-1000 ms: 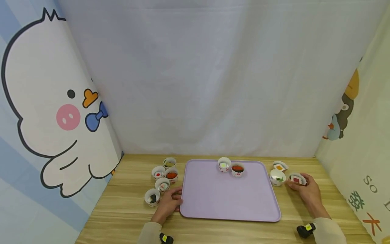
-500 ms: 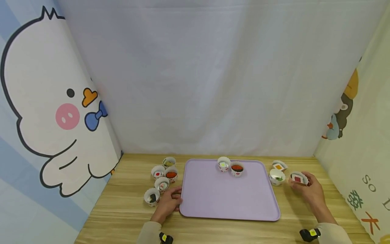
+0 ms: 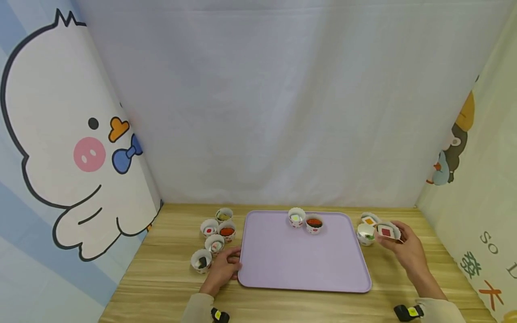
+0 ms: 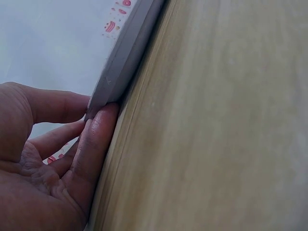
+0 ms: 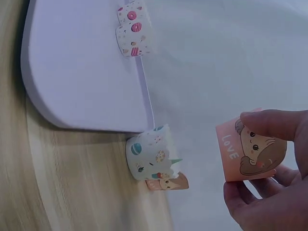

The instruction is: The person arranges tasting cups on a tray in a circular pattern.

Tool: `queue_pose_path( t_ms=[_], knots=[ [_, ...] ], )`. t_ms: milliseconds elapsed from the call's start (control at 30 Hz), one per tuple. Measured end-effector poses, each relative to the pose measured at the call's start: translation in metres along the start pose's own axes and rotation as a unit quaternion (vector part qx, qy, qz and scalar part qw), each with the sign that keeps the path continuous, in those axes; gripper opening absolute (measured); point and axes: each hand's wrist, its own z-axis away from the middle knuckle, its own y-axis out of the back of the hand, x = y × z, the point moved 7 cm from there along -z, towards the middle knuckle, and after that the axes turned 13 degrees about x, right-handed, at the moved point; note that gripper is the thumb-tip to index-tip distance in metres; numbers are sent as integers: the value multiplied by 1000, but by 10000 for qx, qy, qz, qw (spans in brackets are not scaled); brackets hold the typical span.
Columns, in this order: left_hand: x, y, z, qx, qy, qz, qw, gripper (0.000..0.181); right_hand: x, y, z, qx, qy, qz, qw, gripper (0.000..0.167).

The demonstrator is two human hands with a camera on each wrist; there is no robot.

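Observation:
In the head view my right hand (image 3: 409, 253) holds a pink paper cup (image 5: 250, 151) off the table, right of the tray. That cup has a cartoon girl and "LOVE" on its side, and a white piece with a dark red square inside. My left hand (image 3: 221, 270) grips the near left edge of the lilac tray (image 3: 303, 264), thumb above and fingers at its underside in the left wrist view. At the tray's far edge stand a cup with a white-and-yellow piece (image 3: 296, 218) and a cup with orange-red filling (image 3: 314, 224).
Right of the tray stand a white patterned cup (image 5: 154, 153) with something green inside and a pink cup (image 3: 369, 219) with an orange-topped piece. Several filled paper cups (image 3: 215, 245) cluster left of the tray, close to my left hand. A pale curtain (image 3: 274, 112) hangs behind the table.
My right hand has raised the pink cup and, after a slight shift right, brought it left, close to the two cups beside the tray. My left hand stays at the tray edge.

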Motion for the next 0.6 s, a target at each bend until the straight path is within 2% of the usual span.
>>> queue_pose_path(
  t_ms=[267, 600],
  knots=[
    [0, 0, 1, -11, -30, 27, 10000, 54, -19, -16, 7, -144, 456, -140, 9988, 73],
    [0, 0, 2, 3, -11, 61, 10000, 54, -29, -43, 10, -354, 361, -133, 9986, 75]
  ],
)
